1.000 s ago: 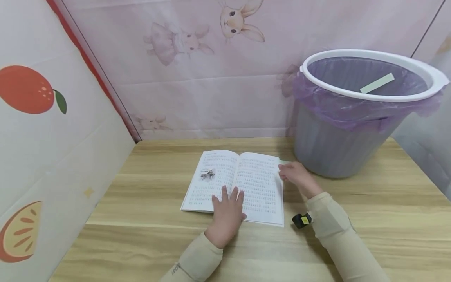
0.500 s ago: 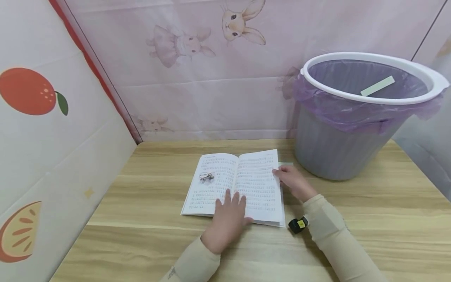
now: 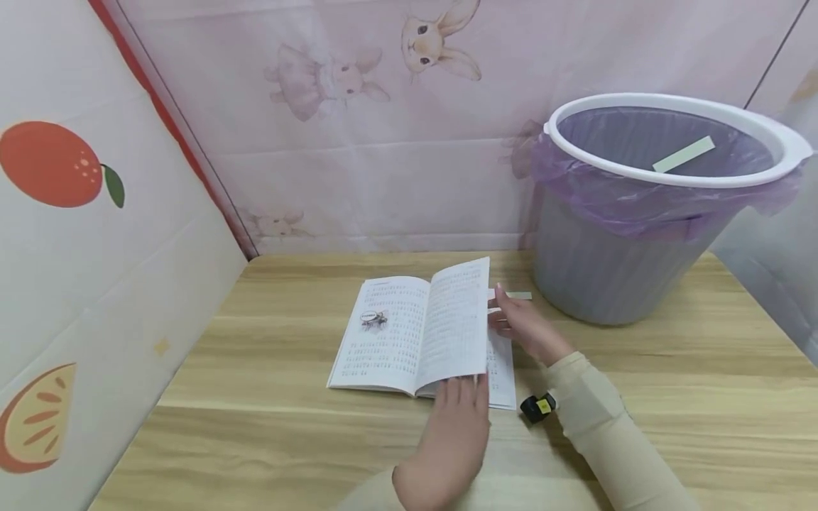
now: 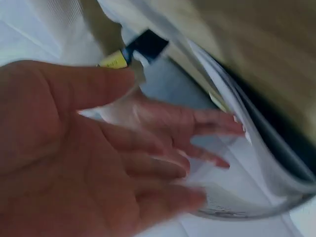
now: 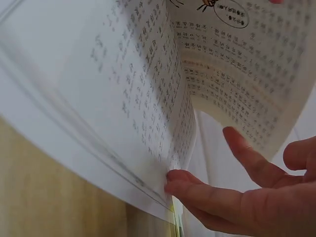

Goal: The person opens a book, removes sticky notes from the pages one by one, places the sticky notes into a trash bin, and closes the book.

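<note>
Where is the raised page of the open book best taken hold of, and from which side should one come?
I would pinch the raised page by its free outer edge, coming from the person's right. Its left side is bound at the spine, while the outer edge stands up, away from the page below.

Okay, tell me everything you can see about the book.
The book lies open on the wood-grained table, its white, paper-like pages covered in small print, the left page also bearing an insect drawing. A right-hand leaf stands raised, curving from the spine. The right hand touches the pages beneath at their outer edge; the left hand reaches under the leaf, contact uncertain.
</note>
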### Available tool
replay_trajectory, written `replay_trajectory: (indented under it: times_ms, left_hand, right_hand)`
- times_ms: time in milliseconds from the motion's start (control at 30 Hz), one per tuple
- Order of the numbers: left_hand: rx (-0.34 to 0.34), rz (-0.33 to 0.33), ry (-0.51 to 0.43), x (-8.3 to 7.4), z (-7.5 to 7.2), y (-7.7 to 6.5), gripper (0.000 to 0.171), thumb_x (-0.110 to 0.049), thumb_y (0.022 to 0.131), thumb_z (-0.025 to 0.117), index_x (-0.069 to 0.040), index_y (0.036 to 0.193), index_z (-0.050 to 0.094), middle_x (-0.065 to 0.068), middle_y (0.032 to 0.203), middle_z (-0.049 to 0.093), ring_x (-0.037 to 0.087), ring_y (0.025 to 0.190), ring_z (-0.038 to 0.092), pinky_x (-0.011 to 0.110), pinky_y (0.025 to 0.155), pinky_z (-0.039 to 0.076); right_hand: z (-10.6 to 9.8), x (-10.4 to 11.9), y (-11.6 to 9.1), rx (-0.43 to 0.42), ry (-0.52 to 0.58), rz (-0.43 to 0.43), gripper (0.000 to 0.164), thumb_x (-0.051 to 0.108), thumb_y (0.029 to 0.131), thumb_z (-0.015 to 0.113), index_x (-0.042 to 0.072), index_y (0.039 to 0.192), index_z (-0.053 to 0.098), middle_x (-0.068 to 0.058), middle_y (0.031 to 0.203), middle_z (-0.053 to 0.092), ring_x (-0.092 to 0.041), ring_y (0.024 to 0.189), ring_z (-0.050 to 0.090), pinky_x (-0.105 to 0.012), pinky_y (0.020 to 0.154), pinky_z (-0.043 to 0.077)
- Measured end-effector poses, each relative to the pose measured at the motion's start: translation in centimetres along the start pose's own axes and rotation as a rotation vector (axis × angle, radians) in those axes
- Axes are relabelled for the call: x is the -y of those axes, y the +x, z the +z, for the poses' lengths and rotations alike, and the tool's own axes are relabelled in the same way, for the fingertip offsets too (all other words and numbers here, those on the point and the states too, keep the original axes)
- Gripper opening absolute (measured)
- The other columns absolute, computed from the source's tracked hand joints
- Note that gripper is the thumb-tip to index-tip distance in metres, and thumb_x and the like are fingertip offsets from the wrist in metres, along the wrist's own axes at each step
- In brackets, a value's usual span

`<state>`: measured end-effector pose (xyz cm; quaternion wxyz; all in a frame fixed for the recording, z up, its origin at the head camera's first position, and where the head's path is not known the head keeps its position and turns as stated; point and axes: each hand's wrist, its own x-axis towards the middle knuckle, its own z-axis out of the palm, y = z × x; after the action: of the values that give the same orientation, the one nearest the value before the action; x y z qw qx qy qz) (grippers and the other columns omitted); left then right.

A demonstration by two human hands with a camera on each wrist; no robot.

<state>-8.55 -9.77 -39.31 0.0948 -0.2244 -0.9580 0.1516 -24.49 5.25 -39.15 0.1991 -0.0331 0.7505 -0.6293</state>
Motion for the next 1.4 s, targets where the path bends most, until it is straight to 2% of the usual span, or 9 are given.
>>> replay_trajectory:
  times_ms: [100, 167, 400, 600, 733, 867, 1000, 1167, 1400]
  left_hand:
    - [-0.100, -0.112, 0.001, 1.0, 0.1, 0.3, 0.065, -0.040, 0.087, 0.066, -0.004, 0.138, 0.048, 0.013, 0.111, 0.061, 0.028, 0.096, 0.057, 0.043, 0.080, 0.044]
    - [-0.133, -0.154, -0.015, 1.7, 0.5, 0.6, 0.066, -0.038, 0.083, 0.070, -0.002, 0.135, 0.051, 0.016, 0.112, 0.063, 0.031, 0.095, 0.059, 0.045, 0.076, 0.044]
    - [0.074, -0.245, -0.124, 3.8, 0.8, 1.6, 0.063, -0.040, 0.087, 0.067, -0.003, 0.136, 0.050, 0.019, 0.132, 0.056, 0.041, 0.121, 0.051, 0.054, 0.094, 0.044]
    - [0.168, -0.210, -0.155, 4.6, 1.3, 2.1, 0.054, -0.040, 0.093, 0.059, -0.014, 0.140, 0.050, 0.011, 0.144, 0.047, 0.040, 0.125, 0.048, 0.055, 0.091, 0.045]
    - [0.170, -0.197, -0.132, 4.8, 1.7, 2.3, 0.055, -0.042, 0.093, 0.058, -0.016, 0.140, 0.051, 0.010, 0.144, 0.047, 0.039, 0.124, 0.049, 0.054, 0.088, 0.046]
    - [0.157, -0.197, -0.096, 4.8, 2.1, 2.4, 0.055, -0.044, 0.091, 0.060, -0.018, 0.139, 0.052, 0.008, 0.143, 0.049, 0.039, 0.122, 0.051, 0.052, 0.086, 0.047]
    - [0.144, -0.191, -0.072, 4.8, 2.1, 2.3, 0.055, -0.045, 0.090, 0.061, -0.019, 0.138, 0.054, 0.008, 0.142, 0.050, 0.038, 0.121, 0.052, 0.051, 0.084, 0.048]
    - [0.156, -0.178, -0.095, 4.6, 2.0, 2.1, 0.055, -0.045, 0.091, 0.061, -0.019, 0.138, 0.053, 0.008, 0.142, 0.049, 0.038, 0.121, 0.052, 0.052, 0.084, 0.048]
    - [0.157, -0.194, -0.130, 4.3, 1.9, 2.2, 0.055, -0.044, 0.089, 0.062, -0.018, 0.137, 0.054, 0.008, 0.142, 0.049, 0.039, 0.122, 0.051, 0.053, 0.085, 0.047]
  right_hand:
    - [0.1, 0.1, -0.1, 0.017, -0.028, -0.005, 0.071, 0.047, 0.104, 0.020, -0.014, 0.136, 0.040, -0.038, 0.137, 0.040, -0.046, 0.130, 0.039, -0.051, 0.110, 0.029]
    - [0.1, 0.1, -0.2, 0.022, -0.027, -0.010, 0.069, 0.044, 0.105, 0.019, -0.014, 0.136, 0.041, -0.038, 0.137, 0.040, -0.047, 0.131, 0.038, -0.051, 0.110, 0.028]
    - [0.0, -0.1, 0.1, 0.026, 0.016, 0.020, 0.069, 0.042, 0.105, 0.019, -0.016, 0.137, 0.037, -0.037, 0.140, 0.038, -0.045, 0.132, 0.037, -0.050, 0.112, 0.027]
    - [-0.3, 0.3, 0.0, 0.025, -0.027, 0.003, 0.069, 0.044, 0.105, 0.022, -0.014, 0.137, 0.037, -0.035, 0.140, 0.037, -0.046, 0.131, 0.037, -0.050, 0.111, 0.028]
    - [-1.7, 0.8, -0.8, -0.129, -0.231, -0.111, 0.066, 0.044, 0.104, 0.026, -0.011, 0.137, 0.042, -0.033, 0.140, 0.041, -0.046, 0.128, 0.041, -0.054, 0.108, 0.031]
    - [-3.2, 0.9, -1.2, -0.313, -0.510, -0.255, 0.044, 0.024, 0.105, 0.038, -0.009, 0.128, 0.053, -0.031, 0.128, 0.054, -0.046, 0.118, 0.051, -0.056, 0.097, 0.041]
    - [-3.6, 0.1, -0.8, -0.266, -0.751, -0.384, 0.025, -0.003, 0.092, 0.053, -0.010, 0.114, 0.062, -0.030, 0.114, 0.061, -0.047, 0.108, 0.056, -0.055, 0.092, 0.045]
    - [-3.4, -0.7, -0.1, -0.244, -1.056, -0.483, 0.030, -0.015, 0.067, 0.062, -0.007, 0.095, 0.069, -0.021, 0.098, 0.064, -0.042, 0.094, 0.058, -0.052, 0.083, 0.049]
    - [-3.0, -0.2, 1.3, -0.187, -1.401, -0.552, 0.017, -0.005, 0.069, 0.072, 0.006, 0.073, 0.060, -0.006, 0.076, 0.055, -0.028, 0.075, 0.053, -0.044, 0.067, 0.046]
